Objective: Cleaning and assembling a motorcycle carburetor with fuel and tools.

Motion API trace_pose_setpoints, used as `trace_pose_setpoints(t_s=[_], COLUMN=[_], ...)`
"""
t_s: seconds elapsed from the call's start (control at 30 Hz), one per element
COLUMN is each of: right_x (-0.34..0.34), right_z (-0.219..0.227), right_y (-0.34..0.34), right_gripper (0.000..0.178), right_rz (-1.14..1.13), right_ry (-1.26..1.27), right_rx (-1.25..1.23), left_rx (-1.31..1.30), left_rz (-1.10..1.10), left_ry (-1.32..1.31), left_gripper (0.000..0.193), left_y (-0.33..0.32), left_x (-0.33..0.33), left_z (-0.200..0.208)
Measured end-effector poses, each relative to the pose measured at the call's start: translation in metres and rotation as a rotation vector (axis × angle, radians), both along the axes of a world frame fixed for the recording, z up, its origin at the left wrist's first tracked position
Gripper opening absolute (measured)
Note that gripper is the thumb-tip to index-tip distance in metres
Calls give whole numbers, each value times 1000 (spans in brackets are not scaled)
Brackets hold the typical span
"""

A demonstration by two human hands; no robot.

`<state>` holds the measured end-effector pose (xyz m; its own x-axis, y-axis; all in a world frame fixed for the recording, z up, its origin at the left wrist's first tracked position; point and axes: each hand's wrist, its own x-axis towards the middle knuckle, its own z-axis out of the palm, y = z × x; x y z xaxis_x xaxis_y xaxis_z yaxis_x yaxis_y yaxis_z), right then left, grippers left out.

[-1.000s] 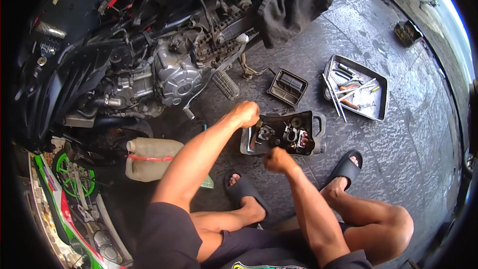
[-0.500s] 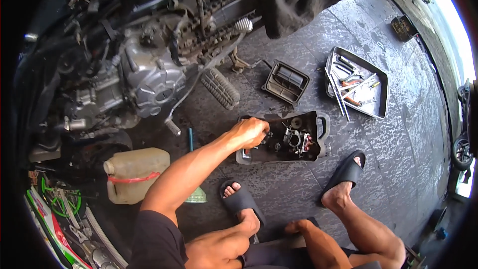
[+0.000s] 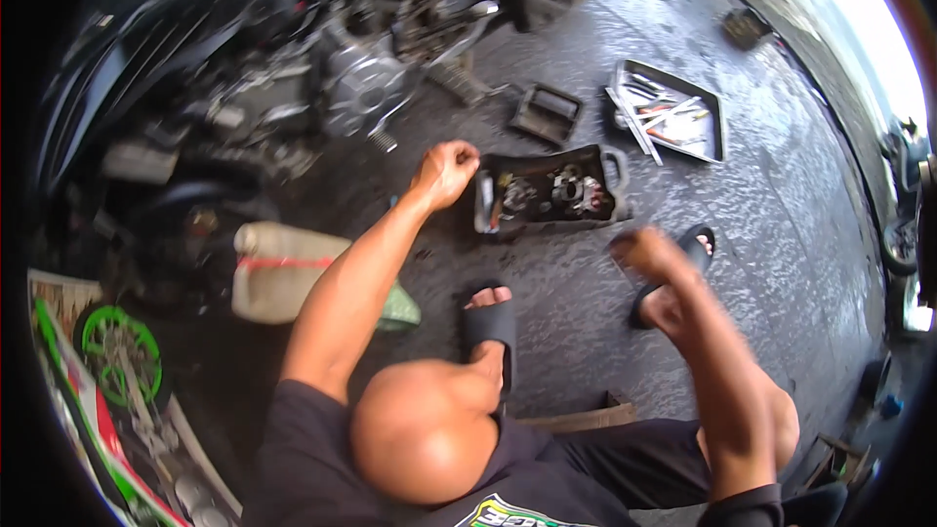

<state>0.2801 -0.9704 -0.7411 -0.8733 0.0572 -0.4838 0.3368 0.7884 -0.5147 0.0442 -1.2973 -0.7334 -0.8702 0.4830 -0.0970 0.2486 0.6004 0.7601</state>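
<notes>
Has left hand loosely curled beside black bin; can't tell if gripping. Has right hand blurred; can't tell finger state.

I'm on a dark, mottled floor here, and look at that sheen spreading toward my three o'clock! Over at two, white daylight is blazing, too bright for detail, a grey strip running alongside. Round at eight, the floor lies in deep shade.
</notes>
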Motion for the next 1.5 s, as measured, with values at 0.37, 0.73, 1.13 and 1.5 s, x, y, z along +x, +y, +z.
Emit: trace_pose_setpoints(t_s=[0.37,0.73,1.13,1.5], right_x=[-10,51,50,-22], right_z=[254,38,-44,-35], right_y=[94,90,74,16], right_gripper=[29,34,27,21], right_rz=[-283,-836,-1026,-892], right_ry=[402,201,249,231], right_rx=[-20,-562,-555,-706], left_rx=[-208,-256,-116,-307], left_rz=[303,-373,280,-479], left_ry=[-26,74,79,106], left_gripper=[20,36,15,42], left_y=[-112,78,12,106], left_x=[62,46,59,44], left_z=[-49,-70,-67,-88])
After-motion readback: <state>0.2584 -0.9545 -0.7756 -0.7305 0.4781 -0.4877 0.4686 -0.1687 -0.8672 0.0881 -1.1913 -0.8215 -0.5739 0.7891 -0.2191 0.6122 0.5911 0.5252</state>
